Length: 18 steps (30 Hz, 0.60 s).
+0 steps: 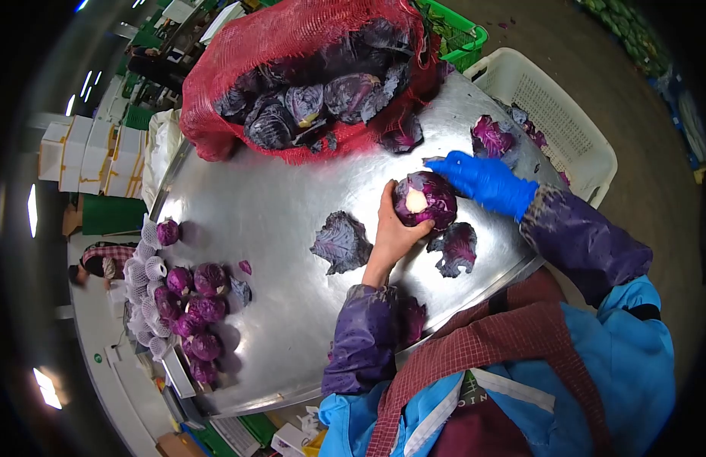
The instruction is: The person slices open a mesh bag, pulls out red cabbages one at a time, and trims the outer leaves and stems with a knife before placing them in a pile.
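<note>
My bare left hand (399, 232) grips a red cabbage (438, 204) from its near left side, thumb and fingers spread round it. The cabbage's pale cut stem end faces up. At its far right side is my right hand (479, 179) in a blue glove, fingers closed. A small dark tip shows at the gloved fingers, but I cannot make out what it belongs to. Loose outer leaves lie on the metal table (284, 305): a dark leaf (342, 242) left of my left hand and a purple leaf (456, 249) just below the cabbage.
A red mesh sack (208, 91) of dark cabbages lies open at the table's far side. Several trimmed cabbages (206, 308) stand at the left beside white foam nets (146, 286). A white basket (589, 141) adjoins the right edge, with a green crate (467, 46) behind it.
</note>
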Each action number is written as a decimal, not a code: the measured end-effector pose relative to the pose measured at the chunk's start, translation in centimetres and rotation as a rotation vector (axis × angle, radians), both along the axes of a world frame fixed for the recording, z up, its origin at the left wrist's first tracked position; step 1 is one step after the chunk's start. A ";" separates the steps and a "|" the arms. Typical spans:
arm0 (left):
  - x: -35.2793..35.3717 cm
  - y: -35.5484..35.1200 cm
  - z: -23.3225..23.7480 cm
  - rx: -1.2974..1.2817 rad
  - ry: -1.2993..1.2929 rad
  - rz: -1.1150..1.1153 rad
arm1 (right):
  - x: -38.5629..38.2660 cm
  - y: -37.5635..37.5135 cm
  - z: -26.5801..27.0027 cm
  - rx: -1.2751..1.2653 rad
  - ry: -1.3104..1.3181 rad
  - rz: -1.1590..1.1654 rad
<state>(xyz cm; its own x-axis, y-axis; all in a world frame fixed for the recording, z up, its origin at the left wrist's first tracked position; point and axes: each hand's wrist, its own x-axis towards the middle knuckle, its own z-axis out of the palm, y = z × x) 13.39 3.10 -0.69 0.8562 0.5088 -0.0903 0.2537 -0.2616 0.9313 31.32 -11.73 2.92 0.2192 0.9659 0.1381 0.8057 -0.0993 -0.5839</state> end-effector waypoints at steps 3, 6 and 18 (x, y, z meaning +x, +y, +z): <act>0.5 -0.1 0.1 0.066 0.091 -0.012 | -1.4 -0.4 0.1 0.118 -0.085 0.105; 0.9 -0.1 0.2 0.110 0.097 -0.013 | -1.3 -0.5 0.2 -0.044 -0.229 0.077; 3.6 -1.7 0.9 0.462 0.078 0.021 | 2.1 5.9 -0.1 -0.256 -0.079 -0.061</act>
